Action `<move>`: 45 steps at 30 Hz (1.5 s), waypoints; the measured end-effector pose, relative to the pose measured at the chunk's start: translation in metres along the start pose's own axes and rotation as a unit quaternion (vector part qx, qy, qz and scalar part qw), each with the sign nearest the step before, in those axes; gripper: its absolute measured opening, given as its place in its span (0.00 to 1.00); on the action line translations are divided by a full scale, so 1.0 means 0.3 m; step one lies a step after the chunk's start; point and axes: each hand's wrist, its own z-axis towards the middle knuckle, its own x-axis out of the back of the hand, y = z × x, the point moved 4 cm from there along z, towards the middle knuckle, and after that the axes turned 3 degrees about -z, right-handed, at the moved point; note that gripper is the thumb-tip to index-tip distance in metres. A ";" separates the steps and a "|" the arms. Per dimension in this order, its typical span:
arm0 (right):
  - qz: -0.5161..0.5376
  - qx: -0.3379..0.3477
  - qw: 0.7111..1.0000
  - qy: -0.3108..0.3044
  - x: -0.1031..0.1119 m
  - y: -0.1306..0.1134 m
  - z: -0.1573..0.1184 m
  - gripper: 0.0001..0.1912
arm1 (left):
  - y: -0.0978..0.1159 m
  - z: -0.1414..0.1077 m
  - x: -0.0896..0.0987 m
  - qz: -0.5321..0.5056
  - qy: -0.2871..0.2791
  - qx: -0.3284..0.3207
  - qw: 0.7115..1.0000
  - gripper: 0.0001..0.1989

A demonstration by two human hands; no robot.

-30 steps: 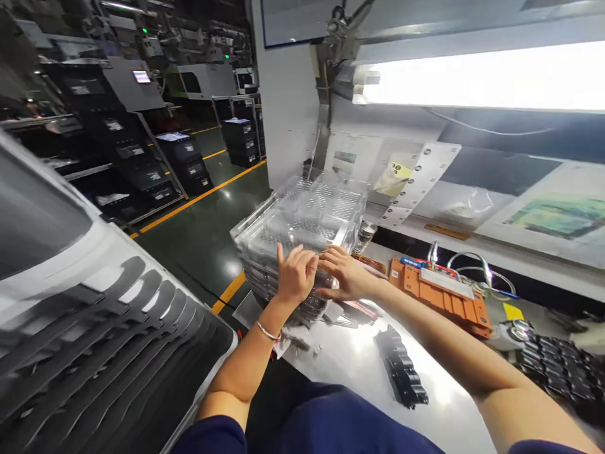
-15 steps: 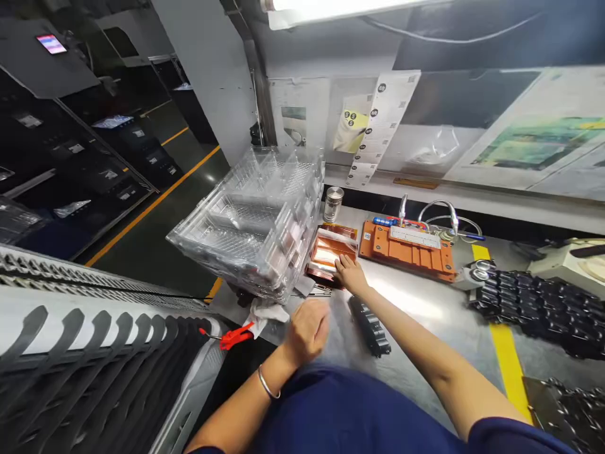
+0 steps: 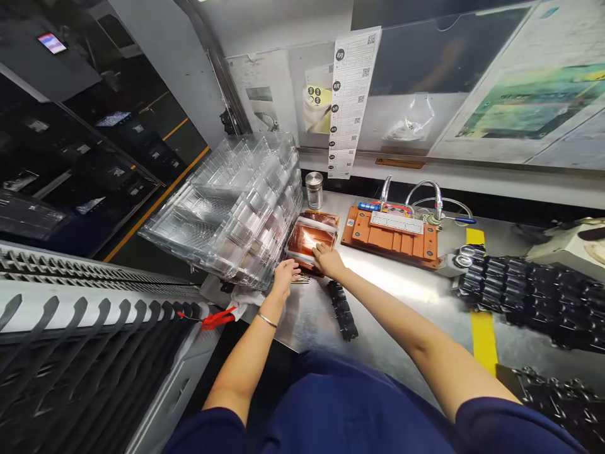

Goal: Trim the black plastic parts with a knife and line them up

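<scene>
While the person leans in over the metal surface (image 3: 406, 296), both hands meet at the near edge of a small copper-coloured tray (image 3: 309, 243) that lies just right of a tall stack of clear plastic trays (image 3: 236, 208). The right hand (image 3: 328, 260) rests flat on the near end of the copper tray, fingers spread and not closed round anything, as if to pin it down. The left hand (image 3: 285, 276) sits just beside it at the tray's near left corner, fingers curled loosely; whether its grip pinches the tray's edge I cannot tell, since the fingertips are hidden. A thin bracelet (image 3: 267, 320) circles that wrist.

The clear stack leans out over the left edge of the surface, tilted, probably pushed aside to leave room in the middle. Beyond the copper tray stands a small metal can (image 3: 314, 189), upright. To the right lies an orange fixture (image 3: 390, 230) with cables and a white strip on top. A strip of black parts (image 3: 343, 309) lies near the right forearm, and more black parts (image 3: 529, 296) are heaped far to the right, past a yellow line (image 3: 483, 328). A red tool (image 3: 215, 320) lies at the near left corner.
</scene>
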 end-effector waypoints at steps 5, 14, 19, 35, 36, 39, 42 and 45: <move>0.005 0.021 1.000 -0.002 -0.004 -0.001 -0.028 0.21 | -0.026 -0.032 -0.008 -0.044 0.069 0.033 0.996 0.08; 0.085 0.015 0.996 0.016 -0.013 0.027 -0.036 0.16 | 0.016 0.025 -0.011 -0.053 0.098 0.050 0.993 0.08; 0.144 -0.040 0.988 0.030 -0.047 0.090 -0.014 0.17 | 0.028 0.060 -0.032 -0.051 0.038 0.077 0.995 0.22; 0.244 0.021 0.951 0.187 0.059 0.090 -0.133 0.14 | 0.091 0.087 -0.100 -0.007 -0.145 -0.047 0.988 0.05; 0.248 0.010 0.948 0.201 0.084 0.083 -0.148 0.15 | 0.094 0.066 -0.118 0.009 -0.166 -0.070 0.984 0.04; 0.261 -0.017 0.938 0.227 0.162 0.051 -0.189 0.16 | 0.112 -0.007 -0.165 0.070 -0.224 -0.152 0.960 0.03; 0.272 -0.027 0.934 0.230 0.234 0.023 -0.229 0.14 | 0.150 -0.068 -0.192 0.131 -0.265 -0.237 0.925 0.04; 0.280 -0.025 0.934 0.221 0.303 0.018 -0.269 0.12 | 0.194 -0.109 -0.206 0.176 -0.319 -0.294 0.884 0.06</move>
